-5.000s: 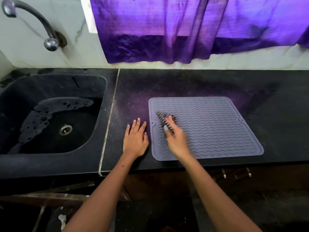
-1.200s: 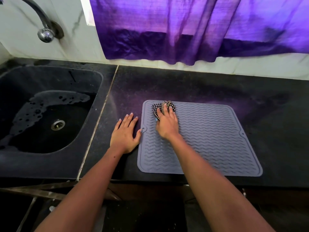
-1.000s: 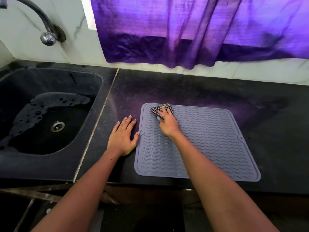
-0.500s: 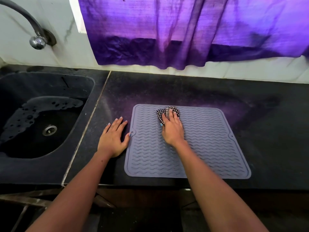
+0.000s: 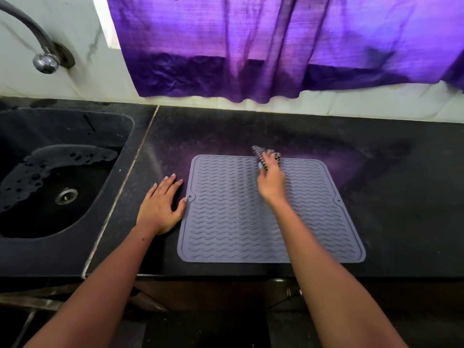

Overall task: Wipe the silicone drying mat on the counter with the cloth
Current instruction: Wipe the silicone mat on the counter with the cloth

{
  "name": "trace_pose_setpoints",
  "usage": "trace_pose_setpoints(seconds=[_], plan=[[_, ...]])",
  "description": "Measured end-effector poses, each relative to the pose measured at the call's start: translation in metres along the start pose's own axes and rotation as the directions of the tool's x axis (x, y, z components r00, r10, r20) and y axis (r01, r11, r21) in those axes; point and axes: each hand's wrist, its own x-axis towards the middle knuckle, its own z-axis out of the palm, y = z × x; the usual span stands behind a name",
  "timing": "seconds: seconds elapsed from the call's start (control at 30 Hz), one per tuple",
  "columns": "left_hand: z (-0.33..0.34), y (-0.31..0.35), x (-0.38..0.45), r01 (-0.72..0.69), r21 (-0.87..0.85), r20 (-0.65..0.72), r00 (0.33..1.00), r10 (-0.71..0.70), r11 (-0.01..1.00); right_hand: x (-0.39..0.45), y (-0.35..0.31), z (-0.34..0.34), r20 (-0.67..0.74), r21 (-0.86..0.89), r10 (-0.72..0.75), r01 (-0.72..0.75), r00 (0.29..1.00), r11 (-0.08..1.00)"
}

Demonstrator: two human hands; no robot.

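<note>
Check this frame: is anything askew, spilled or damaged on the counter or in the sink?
Mostly tidy. The mat lies flat but slightly skewed to the counter edge. The cloth overhangs its far edge. Foamy water pools in the sink. No damage visible.

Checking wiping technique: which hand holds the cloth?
The right hand, at the mat's far edge, grips the cloth; the left hand lies flat on the counter.
</note>
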Motion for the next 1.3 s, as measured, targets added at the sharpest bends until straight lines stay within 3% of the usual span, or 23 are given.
trace_pose_setpoints(seconds=[0.07, 0.13, 0.33, 0.4, 0.43, 0.47, 0.5, 0.53, 0.57, 0.63, 0.7, 0.8, 0.93, 1.07, 1.13, 1.2, 1.23, 1.3], plan=[[0.0, 0.001, 0.0, 0.0, -0.004, -0.006, 1.0, 0.0, 1.0, -0.014, 0.015, 0.011, 0.17, -0.291, -0.077, 0.124, 0.982, 0.949], [0.0, 0.001, 0.0, 0.003, -0.002, -0.012, 1.0, -0.003, 1.0, -0.019, 0.025, 0.019, 0.238, -0.452, -0.098, 0.2, 0.966, 0.869], [0.002, 0.001, 0.0, 0.007, 0.008, -0.007, 1.0, -0.007, 1.0, -0.01, 0.025, 0.02, 0.251, -0.454, -0.075, 0.186, 0.965, 0.871], [0.001, 0.0, 0.0, 0.006, 0.013, -0.003, 1.0, -0.006, 1.0, -0.005, 0.022, 0.017, 0.227, -0.292, -0.044, 0.111, 0.973, 0.95], [0.001, -0.001, 0.0, 0.006, 0.012, 0.001, 1.0, -0.006, 1.0, 0.0, 0.02, 0.013, 0.193, -0.089, 0.012, 0.005, 0.981, 0.996], [0.001, -0.001, 0.0, 0.005, 0.012, 0.004, 1.0, -0.005, 1.0, 0.003, 0.017, 0.006, 0.15, 0.186, 0.099, -0.126, 0.984, 0.974], [0.001, -0.001, 0.0, 0.005, 0.012, 0.005, 1.0, -0.005, 1.0, 0.007, 0.014, -0.003, 0.101, 0.435, 0.192, -0.217, 0.976, 0.874], [0.001, -0.001, 0.0, 0.005, 0.011, 0.004, 1.0, -0.005, 1.0, 0.012, 0.013, -0.013, 0.024, 0.572, 0.276, -0.24, 0.961, 0.784], [0.001, -0.001, 0.0, 0.005, 0.01, 0.004, 1.0, -0.005, 1.0, 0.014, 0.014, -0.023, -0.056, 0.574, 0.313, -0.225, 0.948, 0.787], [0.001, -0.001, 0.0, 0.002, 0.009, 0.004, 1.0, -0.002, 1.0, 0.015, 0.019, -0.035, -0.172, 0.348, 0.215, -0.145, 0.961, 0.926], [0.001, -0.002, 0.0, 0.001, 0.011, 0.0, 1.0, -0.001, 1.0, 0.01, 0.029, -0.035, -0.12, 0.049, 0.032, -0.026, 0.992, 0.998], [0.002, -0.002, 0.001, -0.003, 0.023, 0.002, 1.0, 0.003, 1.0, 0.0, 0.051, -0.018, 0.12, -0.403, -0.062, 0.106, 0.991, 0.909], [0.002, 0.001, 0.001, -0.003, 0.036, -0.007, 1.0, 0.003, 0.999, 0.004, 0.057, -0.013, 0.177, -0.505, -0.047, 0.132, 0.983, 0.853], [0.002, 0.0, 0.0, 0.005, 0.029, -0.007, 1.0, -0.005, 1.0, 0.013, 0.054, -0.021, 0.207, -0.348, -0.007, 0.08, 0.978, 0.934], [0.002, 0.0, 0.0, 0.005, 0.024, 0.002, 1.0, -0.005, 1.0, 0.019, 0.05, -0.029, 0.14, 0.017, 0.119, -0.122, 0.983, 0.992], [0.0, -0.001, 0.0, 0.005, 0.021, 0.008, 1.0, -0.006, 1.0, 0.023, 0.038, -0.044, 0.051, 0.534, 0.313, -0.291, 0.948, 0.794], [0.0, -0.001, 0.0, 0.004, 0.024, 0.009, 1.0, -0.005, 1.0, 0.025, 0.036, -0.053, -0.023, 0.641, 0.382, -0.28, 0.924, 0.715], [0.0, 0.0, 0.0, 0.005, 0.025, 0.005, 1.0, -0.005, 1.0, 0.02, 0.036, -0.066, -0.187, 0.473, 0.344, -0.223, 0.92, 0.852]])
